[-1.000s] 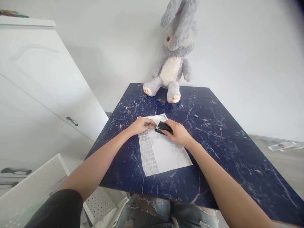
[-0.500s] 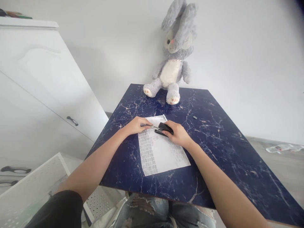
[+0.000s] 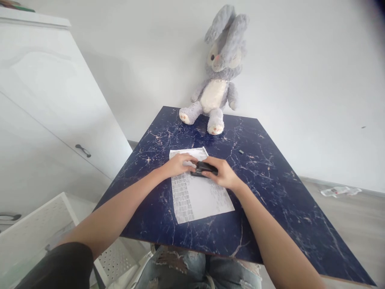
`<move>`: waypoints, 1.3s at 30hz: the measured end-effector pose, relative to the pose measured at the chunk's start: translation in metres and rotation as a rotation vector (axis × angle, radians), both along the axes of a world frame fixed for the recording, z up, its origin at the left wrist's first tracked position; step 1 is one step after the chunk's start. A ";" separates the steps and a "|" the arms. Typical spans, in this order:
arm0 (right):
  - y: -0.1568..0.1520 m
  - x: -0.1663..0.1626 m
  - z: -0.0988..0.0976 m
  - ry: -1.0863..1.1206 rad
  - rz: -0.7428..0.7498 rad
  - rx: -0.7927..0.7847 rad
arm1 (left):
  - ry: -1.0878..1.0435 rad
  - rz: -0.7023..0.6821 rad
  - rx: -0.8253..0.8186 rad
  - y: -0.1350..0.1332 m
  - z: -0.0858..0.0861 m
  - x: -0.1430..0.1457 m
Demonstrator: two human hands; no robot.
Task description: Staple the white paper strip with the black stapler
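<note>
A black stapler [image 3: 203, 167] rests over a printed sheet of paper [image 3: 197, 194] on the dark blue marbled table [image 3: 270, 188]. My right hand [image 3: 221, 174] is closed around the stapler's right end. At the stapler's left end my left hand [image 3: 179, 164] has its fingers curled and pinched together. Whether they hold the stapler's metal part or something smaller is hidden.
A grey plush rabbit [image 3: 217, 76] sits against the wall at the table's far edge. A small dark object [image 3: 240, 151] lies on the table to the right. A white cabinet [image 3: 45, 104] stands at the left, a white perforated chair [image 3: 36, 233] below it.
The stapler was open, its metal strip reaching toward my left hand; now both hands have come together and the strip is hidden. The view has shifted slightly.
</note>
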State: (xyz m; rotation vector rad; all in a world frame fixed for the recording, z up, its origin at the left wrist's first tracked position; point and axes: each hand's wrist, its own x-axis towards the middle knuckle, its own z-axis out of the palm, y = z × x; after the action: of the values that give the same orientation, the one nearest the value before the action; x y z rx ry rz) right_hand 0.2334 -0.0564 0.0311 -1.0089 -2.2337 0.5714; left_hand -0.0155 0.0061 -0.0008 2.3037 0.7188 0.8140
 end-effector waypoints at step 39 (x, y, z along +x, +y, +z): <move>0.002 0.049 0.033 -0.206 0.025 -0.307 | 0.560 -0.367 0.195 -0.015 -0.001 0.005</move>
State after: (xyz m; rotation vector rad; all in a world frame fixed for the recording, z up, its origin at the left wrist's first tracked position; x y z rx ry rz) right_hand 0.2825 -0.0543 0.0642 -1.2423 -2.3880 0.8770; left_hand -0.0101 -0.0092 -0.0017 2.7590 0.4237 0.0659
